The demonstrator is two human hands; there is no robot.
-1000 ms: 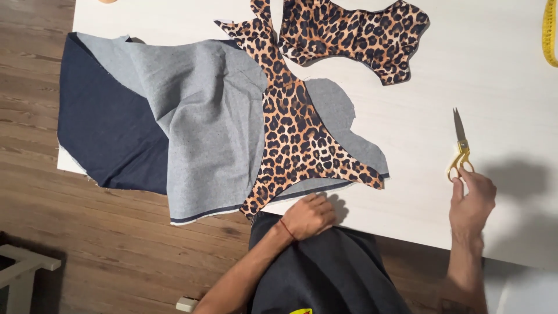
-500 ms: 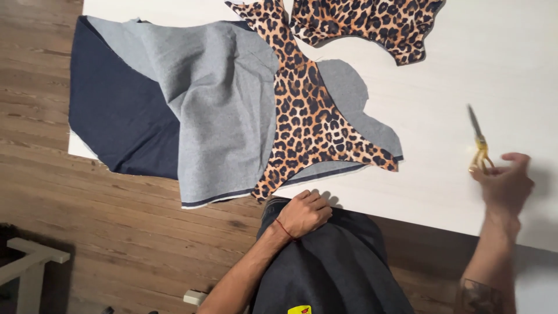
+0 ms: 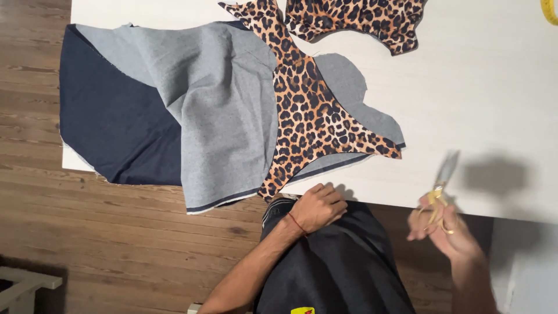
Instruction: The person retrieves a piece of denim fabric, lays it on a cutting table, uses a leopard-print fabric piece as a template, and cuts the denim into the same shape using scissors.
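While the right hand [image 3: 450, 229] is gripping a pair of gold-handled scissors [image 3: 440, 189] at the near edge of the white tabletop [image 3: 476, 104], its fingers [image 3: 419, 218] are curling through and around the handle loops, clamped on them; the grey blades are pointing up and away from the person, blurred, so whether the blades are parted is impossible to tell. Scissors are sitting over the tabletop's near right part, well apart from the fabrics.

Left hand [image 3: 318, 207] is resting at the tabletop's near edge, fingers [image 3: 334, 197] folded together into a loose fist (holding nothing visible), just beside the lower tip of a long leopard-print fabric piece [image 3: 305, 110]. A thin red band is circling that wrist.

Leopard piece is lying diagonally on top of a grey-faced denim fabric sheet [image 3: 224, 104], whose dark navy side [image 3: 116, 122] is showing at the left and hanging over the tabletop's left edge. A cut grey denim shape [image 3: 349, 87] is peeking out to the right from under the leopard piece. A second leopard-print fabric piece [image 3: 357, 17] is lying at the far edge, near the first one's top. A yellow tape measure [image 3: 549, 11] is showing at the far right corner. Brown wooden floor [image 3: 87, 232] is lying below.
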